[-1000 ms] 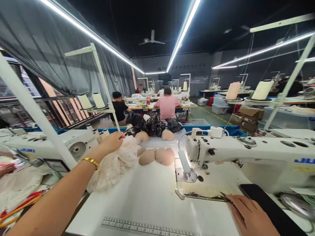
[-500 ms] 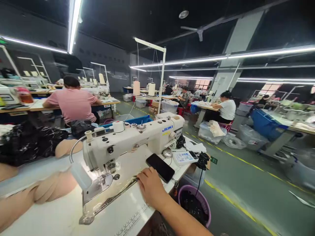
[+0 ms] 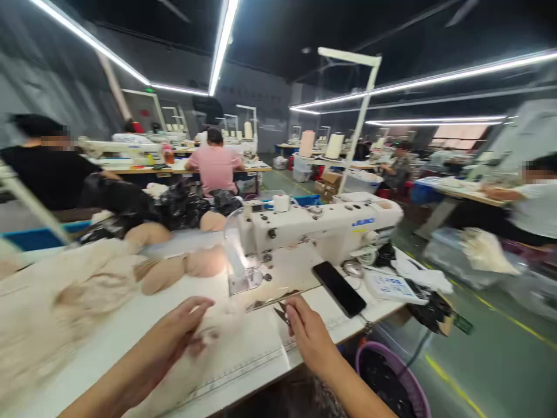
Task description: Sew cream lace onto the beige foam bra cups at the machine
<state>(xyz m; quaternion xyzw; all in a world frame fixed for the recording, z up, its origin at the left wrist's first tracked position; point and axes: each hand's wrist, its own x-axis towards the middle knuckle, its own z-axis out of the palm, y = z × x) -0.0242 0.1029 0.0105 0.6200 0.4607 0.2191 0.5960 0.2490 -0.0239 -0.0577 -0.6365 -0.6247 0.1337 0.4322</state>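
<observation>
In the head view my right hand point(image 3: 307, 331) is closed around small thread snips point(image 3: 281, 313), their pointed blades facing left over the table's front part. My left hand point(image 3: 180, 328) is to the left of it, fingers bent around a pale beige fabric point(image 3: 217, 331) that is smeared by motion and hangs down toward the table edge. The white sewing machine point(image 3: 313, 226) stands just beyond both hands. Beside its bed lies a black phone point(image 3: 339, 288). Beige cup-shaped pieces point(image 3: 204, 261) and a heap of cream fabric point(image 3: 87, 290) lie to the left.
A white box with blue print point(image 3: 391, 286) and black plastic lie at the table's right end. Below stands a purple bin point(image 3: 391, 377). Black bags point(image 3: 183, 203) are behind the table. Co-workers sit at other tables, one in a pink shirt point(image 3: 216, 168).
The view has swung left. My right hand has come off the machine bed's front edge and now holds snips. My left hand has come into view with pale fabric.
</observation>
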